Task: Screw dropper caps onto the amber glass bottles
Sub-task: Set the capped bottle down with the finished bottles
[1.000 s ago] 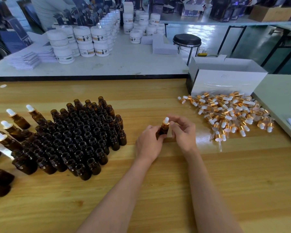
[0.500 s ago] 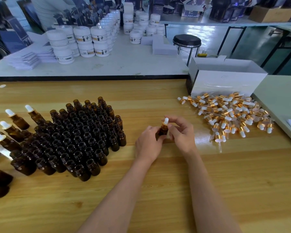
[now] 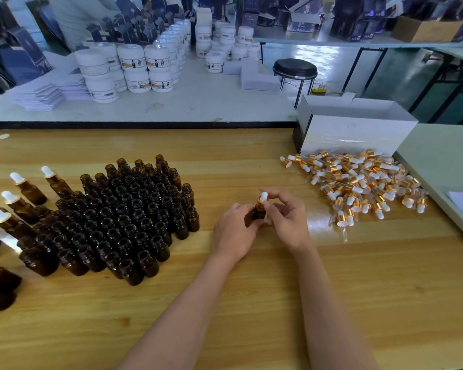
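Our left grip (image 3: 235, 231) is curled round the body of one amber bottle (image 3: 259, 210), holding it upright near the middle of the bench (image 3: 251, 303). We cannot tell whether its base touches the wood, since the fingers hide the lower part. Our right grip (image 3: 286, 217) is closed on the cap (image 3: 263, 196) that sits on the bottle's neck: thumb and fingertips pinch around the collar, and the white bulb pokes up between them. The right fingers cover most of the gold collar, so we cannot see how far down it sits.

Just left of our left wrist stands a tight block of open bottles (image 3: 134, 217), all upright and touching. Beyond that block, at the left edge, stand the capped bottles (image 3: 24, 188) with white bulbs. To the right, well apart from our right grip, loose caps (image 3: 358, 182) lie in a heap, glass stems pointing every way. A white box (image 3: 353, 129) sits just behind the heap, at the bench's far edge. Farther back, white jars (image 3: 134, 68) are stacked on a far table (image 3: 198, 102), and a black stool (image 3: 295, 68) stands beside it.
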